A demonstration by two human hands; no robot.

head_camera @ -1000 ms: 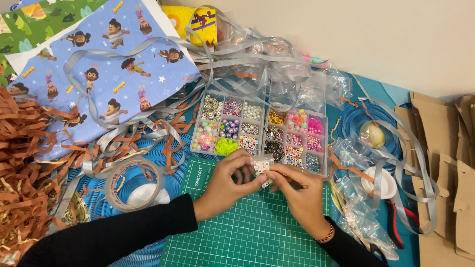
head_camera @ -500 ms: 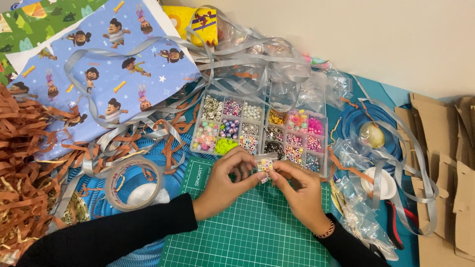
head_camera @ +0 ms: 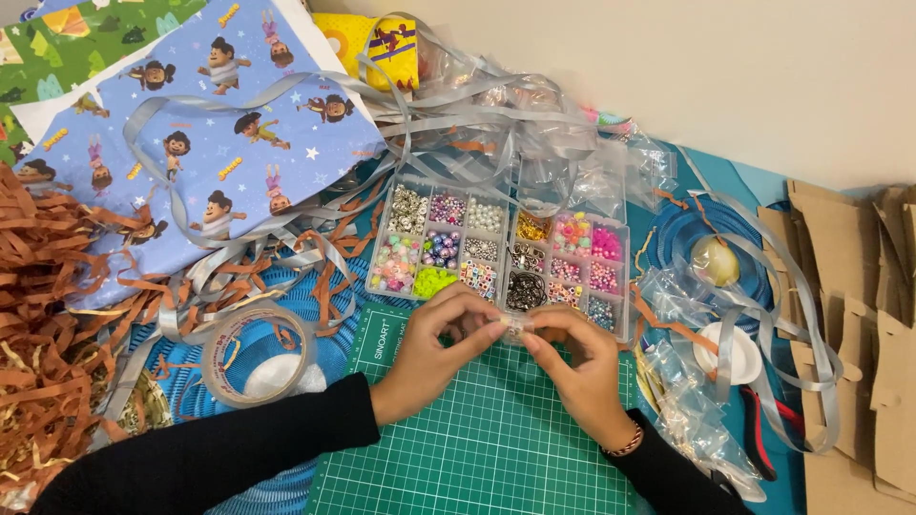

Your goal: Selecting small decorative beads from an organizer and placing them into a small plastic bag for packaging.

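My left hand point(head_camera: 434, 351) and my right hand point(head_camera: 577, 370) meet over the green cutting mat point(head_camera: 477, 448), fingertips pinched together on a small pale bead piece point(head_camera: 513, 327). Whether a thread runs through it is too small to tell. Just beyond my fingers lies a clear compartment box of beads point(head_camera: 501, 253), lid open, holding pearl, pink, green, gold and dark beads in separate cells. Both arms wear black sleeves, and a beaded bracelet point(head_camera: 627, 443) circles my right wrist.
A roll of clear tape point(head_camera: 256, 354) lies left of the mat. Brown paper shreds point(head_camera: 48, 324) pile at the far left, beside cartoon-print wrapping paper point(head_camera: 205, 133). Silver ribbon point(head_camera: 477, 114) tangles behind the box. Red-handled pliers point(head_camera: 763, 434) and cardboard pieces point(head_camera: 859, 315) sit at the right.
My hands stay pinched at the same spot in front of the bead box. Only the fingers shift slightly on the small piece.
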